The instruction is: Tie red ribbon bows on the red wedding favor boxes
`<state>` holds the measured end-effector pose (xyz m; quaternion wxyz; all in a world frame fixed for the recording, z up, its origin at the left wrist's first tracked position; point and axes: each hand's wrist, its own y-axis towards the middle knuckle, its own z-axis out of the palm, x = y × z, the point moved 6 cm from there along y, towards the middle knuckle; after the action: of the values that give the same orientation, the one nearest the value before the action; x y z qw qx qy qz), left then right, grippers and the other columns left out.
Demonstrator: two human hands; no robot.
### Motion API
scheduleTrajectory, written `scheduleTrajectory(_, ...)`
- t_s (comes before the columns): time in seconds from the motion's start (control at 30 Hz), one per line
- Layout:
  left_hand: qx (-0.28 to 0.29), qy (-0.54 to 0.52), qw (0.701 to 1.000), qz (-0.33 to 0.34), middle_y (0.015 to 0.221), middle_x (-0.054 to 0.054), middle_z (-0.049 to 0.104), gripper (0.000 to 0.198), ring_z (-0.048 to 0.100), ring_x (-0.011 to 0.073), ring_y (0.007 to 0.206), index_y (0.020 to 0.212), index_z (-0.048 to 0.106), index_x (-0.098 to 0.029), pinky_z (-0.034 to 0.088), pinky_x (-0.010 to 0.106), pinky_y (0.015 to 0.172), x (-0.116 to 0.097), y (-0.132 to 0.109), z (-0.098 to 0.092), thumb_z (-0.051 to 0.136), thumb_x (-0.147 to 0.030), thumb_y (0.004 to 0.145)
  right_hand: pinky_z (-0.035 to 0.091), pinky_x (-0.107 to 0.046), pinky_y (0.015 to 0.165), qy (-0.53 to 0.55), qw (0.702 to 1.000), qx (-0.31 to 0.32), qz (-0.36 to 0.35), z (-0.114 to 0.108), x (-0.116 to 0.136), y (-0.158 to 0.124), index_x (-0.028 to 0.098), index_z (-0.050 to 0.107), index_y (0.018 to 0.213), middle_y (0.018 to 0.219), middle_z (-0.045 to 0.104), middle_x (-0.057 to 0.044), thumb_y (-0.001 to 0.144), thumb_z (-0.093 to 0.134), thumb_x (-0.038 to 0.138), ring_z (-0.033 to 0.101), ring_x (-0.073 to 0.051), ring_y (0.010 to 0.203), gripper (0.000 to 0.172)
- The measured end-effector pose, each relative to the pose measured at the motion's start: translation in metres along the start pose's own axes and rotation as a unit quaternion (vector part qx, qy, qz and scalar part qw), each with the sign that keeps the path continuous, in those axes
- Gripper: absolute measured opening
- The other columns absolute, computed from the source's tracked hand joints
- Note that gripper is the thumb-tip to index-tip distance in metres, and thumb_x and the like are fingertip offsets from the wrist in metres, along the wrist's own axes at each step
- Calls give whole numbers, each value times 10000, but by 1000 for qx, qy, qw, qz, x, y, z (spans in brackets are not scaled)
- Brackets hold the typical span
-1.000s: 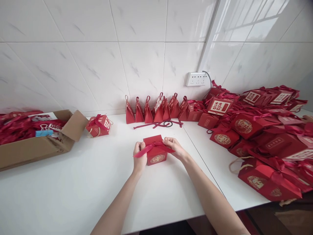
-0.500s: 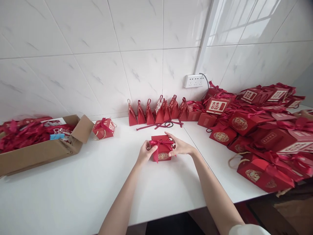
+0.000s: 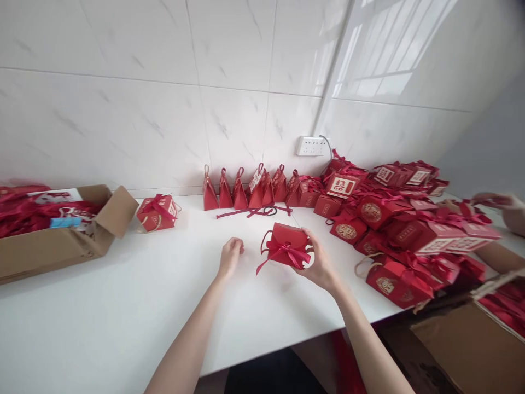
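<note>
My right hand (image 3: 318,260) grips a small red gift box (image 3: 283,235) by its right side and lifts it tilted above the white table. A dark pink ribbon bow (image 3: 289,253) is tied across its front, with one tail hanging down at the left. A thin cord handle (image 3: 264,243) sticks out from the box's left side. To the left of the box and apart from it is my left hand (image 3: 232,257), its fingers curled closed with nothing visible in them.
Red ribboned boxes (image 3: 369,210) are heaped at the right, where another person's hand (image 3: 492,200) reaches in. Triangular red boxes (image 3: 225,194) line the wall near loose ribbons (image 3: 233,213). A cardboard box (image 3: 53,257) and one ribboned box (image 3: 158,212) stand left.
My left hand has let go of the gift box and moved left. My right hand has raised and tilted the box. The view has turned to the right.
</note>
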<state>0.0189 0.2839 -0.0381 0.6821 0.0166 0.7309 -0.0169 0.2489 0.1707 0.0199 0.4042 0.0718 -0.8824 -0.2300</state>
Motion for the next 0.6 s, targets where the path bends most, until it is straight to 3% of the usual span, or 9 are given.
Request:
scheduleTrajectory(0.13, 1, 39, 999, 12, 531, -17, 531, 186, 522, 158, 573, 550, 527, -195, 387, 256, 557, 1, 2, 2, 534, -331, 677, 430, -461, 964, 98, 986, -116, 68, -48, -12, -32, 302, 279, 1375, 1388, 383, -118, 633, 742, 450, 480, -284, 1177, 887)
scheduleTrajectory(0.27, 21, 62, 997, 37, 548, -12, 549, 162, 513, 172, 584, 561, 540, -204, 376, 260, 563, -4, 0, 6, 556, -353, 622, 467, -486, 901, 240, 951, -118, 156, -72, -31, -67, 272, 401, 1305, 1220, 554, -142, 540, 590, 805, 516, -337, 1153, 952)
scheduleTrajectory(0.33, 21, 64, 996, 55, 581, -6, 550, 172, 513, 177, 610, 590, 534, -205, 383, 268, 585, -14, -7, 12, 547, -369, 642, 481, -502, 865, 253, 942, -122, 183, -82, -36, -83, 246, 414, 1306, 1162, 585, -165, 488, 540, 868, 541, -363, 1115, 1035)
scheduleTrajectory(0.4, 21, 59, 994, 89, 672, 9, 572, 196, 536, 191, 698, 651, 533, -207, 408, 283, 653, -35, -23, 23, 521, -398, 691, 454, -505, 914, 222, 949, -141, 174, -94, -31, -95, 243, 385, 1332, 1196, 563, -162, 507, 620, 800, 502, -362, 1167, 1023)
scheduleTrajectory(0.47, 55, 52, 985, 152, 784, 26, 596, 240, 552, 204, 808, 728, 543, -209, 427, 304, 755, -66, -48, 44, 483, -440, 747, 399, -491, 994, 166, 962, -158, 147, -105, -19, -102, 266, 330, 1370, 1302, 485, -138, 571, 731, 617, 424, -334, 1251, 961)
scheduleTrajectory(0.53, 158, 64, 955, 244, 833, 40, 604, 281, 557, 207, 838, 794, 572, -201, 442, 323, 792, -102, -82, 78, 480, -465, 772, 361, -475, 1036, 111, 974, -150, 128, -111, -6, -104, 298, 274, 1396, 1391, 388, -111, 609, 774, 420, 389, -304, 1282, 940)
scheduleTrajectory(0.6, 227, 105, 919, 306, 889, 41, 602, 283, 556, 195, 848, 909, 579, -199, 454, 327, 790, -128, -113, 108, 518, -444, 782, 383, -462, 1025, 82, 981, -133, 118, -112, 6, -104, 320, 236, 1408, 1432, 331, -98, 621, 767, 295, 429, -285, 1252, 949)
